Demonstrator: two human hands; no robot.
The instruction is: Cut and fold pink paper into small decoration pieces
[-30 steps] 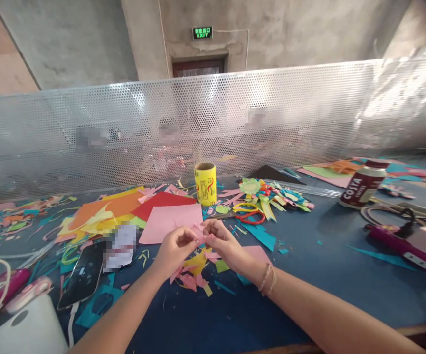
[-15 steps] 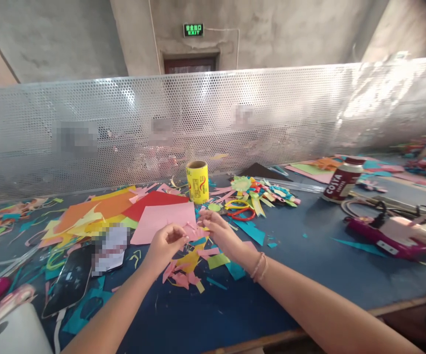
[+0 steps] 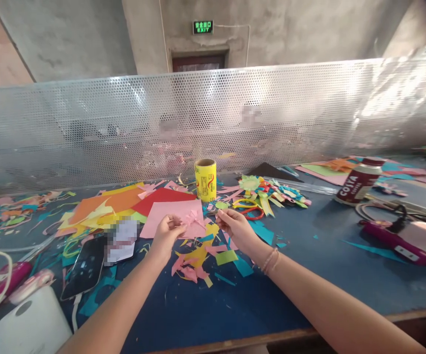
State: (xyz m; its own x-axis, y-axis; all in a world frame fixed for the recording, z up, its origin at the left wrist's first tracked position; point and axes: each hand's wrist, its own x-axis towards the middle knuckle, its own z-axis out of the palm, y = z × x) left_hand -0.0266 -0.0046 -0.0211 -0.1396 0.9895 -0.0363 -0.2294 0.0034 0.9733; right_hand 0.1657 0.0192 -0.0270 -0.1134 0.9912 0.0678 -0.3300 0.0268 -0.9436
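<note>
My left hand (image 3: pixel 168 233) pinches a pink paper cutout (image 3: pixel 192 220) with thin strips, held over a sheet of pink paper (image 3: pixel 157 216). To the right, my right hand (image 3: pixel 233 227) has its thumb and finger pressed together, and whatever lies between them is too small to make out. Just beyond those fingertips is a round green paper piece (image 3: pixel 221 205). Scissors with a yellow and a red handle (image 3: pixel 253 213) lie beside my right hand, their blades partly hidden. Below both hands are pink paper scraps (image 3: pixel 189 272) and a green scrap (image 3: pixel 226 257).
A yellow tape roll (image 3: pixel 206 182) stands behind the pink sheet. Ribbon rosettes (image 3: pixel 271 189) lie to its right, a Costa bottle (image 3: pixel 360 182) farther right. Two phones, one black (image 3: pixel 84 268), and a white power bank (image 3: pixel 32 322) lie left. A perforated metal screen (image 3: pixel 124 132) closes the back.
My right hand has drawn away from my left to the right, and its fingers have closed into a pinch. The pink cutout stays in my left hand. The view has shifted slightly left.
</note>
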